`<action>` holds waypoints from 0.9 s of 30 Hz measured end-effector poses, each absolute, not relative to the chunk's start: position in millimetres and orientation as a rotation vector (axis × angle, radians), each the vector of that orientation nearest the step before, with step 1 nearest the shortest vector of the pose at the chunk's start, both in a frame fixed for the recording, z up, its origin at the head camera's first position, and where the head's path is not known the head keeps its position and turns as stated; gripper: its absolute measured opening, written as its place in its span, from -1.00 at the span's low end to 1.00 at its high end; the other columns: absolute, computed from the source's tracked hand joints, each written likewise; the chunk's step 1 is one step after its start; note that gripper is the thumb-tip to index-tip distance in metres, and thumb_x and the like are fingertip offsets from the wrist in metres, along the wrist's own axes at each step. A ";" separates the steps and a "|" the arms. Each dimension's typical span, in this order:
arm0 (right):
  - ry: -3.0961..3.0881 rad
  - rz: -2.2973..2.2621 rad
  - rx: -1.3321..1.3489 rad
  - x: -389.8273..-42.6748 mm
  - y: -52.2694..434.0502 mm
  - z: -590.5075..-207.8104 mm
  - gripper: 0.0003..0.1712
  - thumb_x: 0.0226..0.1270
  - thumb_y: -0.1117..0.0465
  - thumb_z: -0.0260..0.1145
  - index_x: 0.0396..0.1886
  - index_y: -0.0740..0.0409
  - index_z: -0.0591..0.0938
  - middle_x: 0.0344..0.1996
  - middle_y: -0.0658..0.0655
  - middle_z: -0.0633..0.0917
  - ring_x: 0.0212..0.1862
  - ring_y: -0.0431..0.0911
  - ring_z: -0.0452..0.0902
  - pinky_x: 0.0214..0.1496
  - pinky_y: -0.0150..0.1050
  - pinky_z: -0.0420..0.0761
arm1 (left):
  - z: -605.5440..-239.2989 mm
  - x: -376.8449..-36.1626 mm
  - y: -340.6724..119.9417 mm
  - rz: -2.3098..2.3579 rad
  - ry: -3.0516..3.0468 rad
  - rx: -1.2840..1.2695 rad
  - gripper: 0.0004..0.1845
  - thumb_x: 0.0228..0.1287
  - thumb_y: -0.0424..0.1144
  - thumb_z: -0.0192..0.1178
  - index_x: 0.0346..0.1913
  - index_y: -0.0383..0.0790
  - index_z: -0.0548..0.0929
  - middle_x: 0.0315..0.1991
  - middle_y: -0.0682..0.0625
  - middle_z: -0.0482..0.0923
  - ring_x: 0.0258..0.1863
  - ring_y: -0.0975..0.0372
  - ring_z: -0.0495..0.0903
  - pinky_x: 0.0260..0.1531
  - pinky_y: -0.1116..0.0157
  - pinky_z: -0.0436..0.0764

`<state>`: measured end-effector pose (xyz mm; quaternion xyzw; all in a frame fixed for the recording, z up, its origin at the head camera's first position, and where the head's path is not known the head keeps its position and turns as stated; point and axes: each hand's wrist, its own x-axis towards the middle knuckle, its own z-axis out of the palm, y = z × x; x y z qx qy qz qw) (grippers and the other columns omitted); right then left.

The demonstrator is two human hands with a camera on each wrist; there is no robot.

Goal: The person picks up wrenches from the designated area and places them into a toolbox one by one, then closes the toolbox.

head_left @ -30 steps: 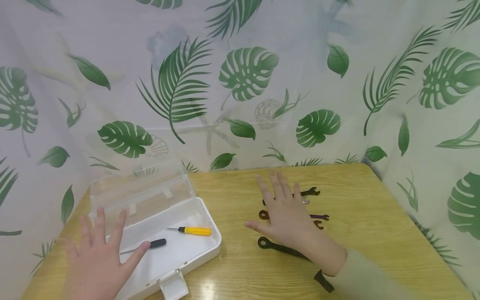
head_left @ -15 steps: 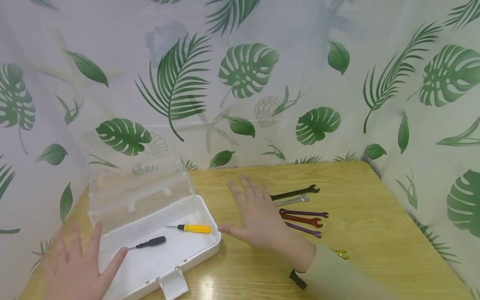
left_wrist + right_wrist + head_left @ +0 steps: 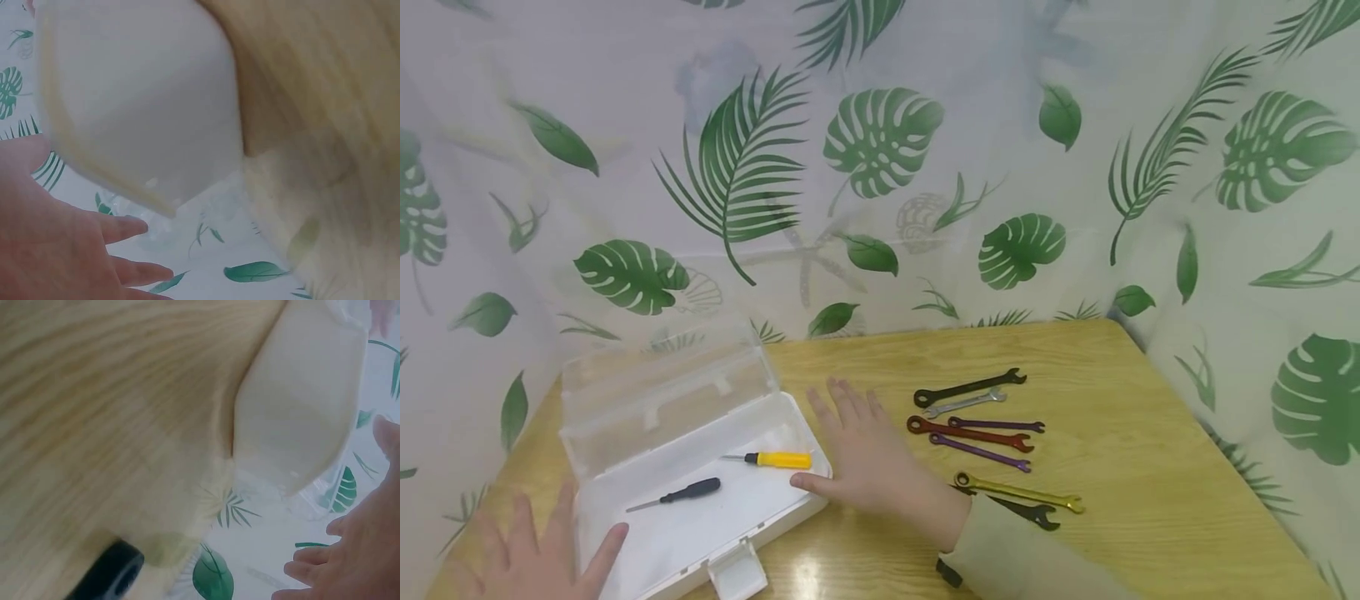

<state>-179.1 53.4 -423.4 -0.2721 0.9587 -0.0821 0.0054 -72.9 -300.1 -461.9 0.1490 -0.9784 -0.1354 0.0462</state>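
Note:
An opened white plastic toolbox (image 3: 786,521) with a clear lid (image 3: 670,396) tipped back stands at the left of the table. Inside lie a black-handled screwdriver (image 3: 688,491) and a yellow-handled screwdriver (image 3: 782,460). My left hand (image 3: 535,550), fingers spread, is by the box's left side; in the left wrist view the hand (image 3: 56,231) shows beside the box wall (image 3: 169,119). My right hand (image 3: 868,454) is spread at the box's right end, its thumb overlapping the rim. Whether either hand touches the box I cannot tell. Both hold nothing.
Right of my right hand lie several wrenches: a black wrench (image 3: 970,387), a silver wrench (image 3: 966,403), a red wrench (image 3: 973,432), purple wrenches and a gold wrench (image 3: 1022,490), with another dark wrench (image 3: 1030,511) partly behind my sleeve. Leaf-printed cloth (image 3: 880,250) hangs behind the table.
My right hand has moved left from over the wrenches to the box's right end, uncovering them. My left hand has shifted left and down, off the box interior. The screwdrivers stay put.

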 end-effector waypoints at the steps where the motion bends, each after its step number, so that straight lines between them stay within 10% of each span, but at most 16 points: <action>1: 2.998 -0.243 -0.860 -179.3 51.3 -425.5 0.24 0.41 -0.58 0.12 0.78 0.01 -0.06 0.74 0.26 0.05 0.75 0.17 -0.04 0.74 0.29 0.12 | -465.7 -72.3 -300.0 -0.411 -2.991 0.468 0.02 0.48 0.44 -0.03 0.71 -0.14 -0.03 0.60 -0.62 -0.18 0.59 -0.60 -0.36 0.40 -0.67 -0.33; 27: 2.883 -0.157 -1.048 -175.0 42.5 -442.9 0.14 0.58 -0.49 -0.07 0.76 0.20 -0.10 0.76 0.19 -0.15 0.78 0.05 -0.20 0.81 0.02 0.00 | -497.5 -68.0 -291.7 -0.357 -2.877 0.240 0.34 0.26 0.39 0.28 0.52 -0.82 0.03 0.54 -0.68 0.05 0.60 -0.45 0.02 0.49 -0.45 0.17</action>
